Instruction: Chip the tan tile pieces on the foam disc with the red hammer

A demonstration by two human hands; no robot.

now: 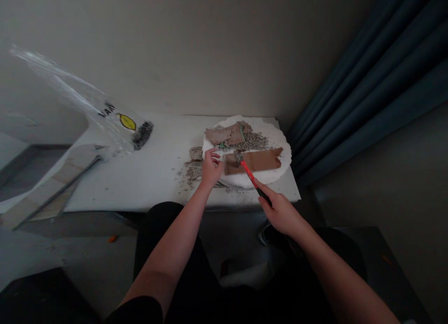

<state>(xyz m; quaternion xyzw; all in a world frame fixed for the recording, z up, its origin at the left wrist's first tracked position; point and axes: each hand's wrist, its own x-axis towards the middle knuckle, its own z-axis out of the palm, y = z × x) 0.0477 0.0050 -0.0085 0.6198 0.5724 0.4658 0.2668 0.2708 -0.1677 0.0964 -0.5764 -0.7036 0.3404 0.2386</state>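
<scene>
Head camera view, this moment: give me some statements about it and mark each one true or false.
1. The right hand grips a red-and-black-handled hammer. True.
2. The left hand holds a clear plastic bag. False: the left hand is beside a flat brown strip, away from the clear plastic bag.
3. The flat brown strip lies on a rounded white slab. True.
4. A dark blue curtain hangs at the left. False: the dark blue curtain hangs at the right.
</scene>
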